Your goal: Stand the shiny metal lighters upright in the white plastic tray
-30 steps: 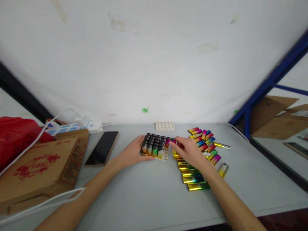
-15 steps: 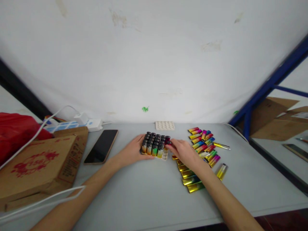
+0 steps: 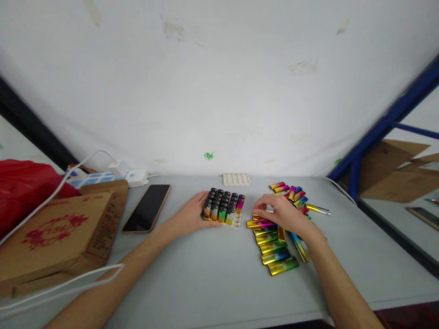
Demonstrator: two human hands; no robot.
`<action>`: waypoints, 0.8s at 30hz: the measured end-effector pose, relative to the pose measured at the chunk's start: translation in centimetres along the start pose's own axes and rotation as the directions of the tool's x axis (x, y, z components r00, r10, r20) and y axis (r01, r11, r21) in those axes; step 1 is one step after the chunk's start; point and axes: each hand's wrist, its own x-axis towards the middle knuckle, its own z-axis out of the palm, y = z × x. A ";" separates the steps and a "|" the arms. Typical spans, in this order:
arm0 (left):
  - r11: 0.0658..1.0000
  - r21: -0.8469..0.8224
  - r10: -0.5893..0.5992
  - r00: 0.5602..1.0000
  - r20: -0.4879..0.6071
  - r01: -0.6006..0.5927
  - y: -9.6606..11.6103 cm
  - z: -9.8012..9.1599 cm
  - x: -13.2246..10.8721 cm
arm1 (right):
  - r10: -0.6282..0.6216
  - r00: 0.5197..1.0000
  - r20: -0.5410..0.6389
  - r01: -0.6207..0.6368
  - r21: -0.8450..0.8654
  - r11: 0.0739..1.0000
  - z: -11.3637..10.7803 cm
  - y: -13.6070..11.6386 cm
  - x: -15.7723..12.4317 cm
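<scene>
My left hand [image 3: 194, 211] grips the left side of a pale tray [image 3: 236, 221] with round holes. Lighters with black tops [image 3: 219, 201] stand upright in most of it, in rows. At its right side stands a pink and yellow lighter [image 3: 239, 206], and a few holes in the front right corner show bare. My right hand [image 3: 279, 211] is over the loose shiny lighters [image 3: 272, 247] to the right of the tray. Its fingers are bent and close together, their tips pinching at the far end of a row, on a lighter mostly hidden beneath them.
A second pale tray [image 3: 236, 179] lies by the wall. More lighters [image 3: 291, 192] are heaped behind my right hand. On the left are a phone [image 3: 147, 208], a cardboard box [image 3: 61, 228], a power strip [image 3: 137, 177] and white cables. A blue metal frame [image 3: 356, 169] borders the right side.
My right hand has left the tray and moved right to the loose lighters. The pink and yellow lighter it was holding now stands in the tray. My left hand stays on the tray.
</scene>
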 end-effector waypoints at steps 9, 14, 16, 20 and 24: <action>1.000 -0.028 -0.010 1.000 -0.004 0.010 0.0 -0.1 -0.1 | 0.065 0.983 0.172 -0.070 0.018 0.997 -1.8 1.3 -1.5; 1.000 0.006 -0.021 1.000 0.011 0.021 0.0 -0.2 -0.2 | 0.067 0.983 0.171 -0.064 -0.024 0.998 -1.2 1.4 -1.1; 1.000 0.017 -0.013 1.000 0.010 0.013 0.0 -0.2 -0.2 | 0.070 0.986 0.149 -0.072 0.009 0.997 -1.3 1.2 -1.0; 1.000 0.007 0.003 1.000 0.002 -0.003 0.0 -0.1 -0.2 | 0.097 0.994 0.045 -0.102 0.128 0.986 -1.6 0.8 -1.1; 1.000 -0.010 0.011 1.000 -0.008 -0.011 -0.1 0.0 -0.2 | 0.162 0.960 -0.231 -0.099 0.260 0.961 -0.8 1.2 -0.5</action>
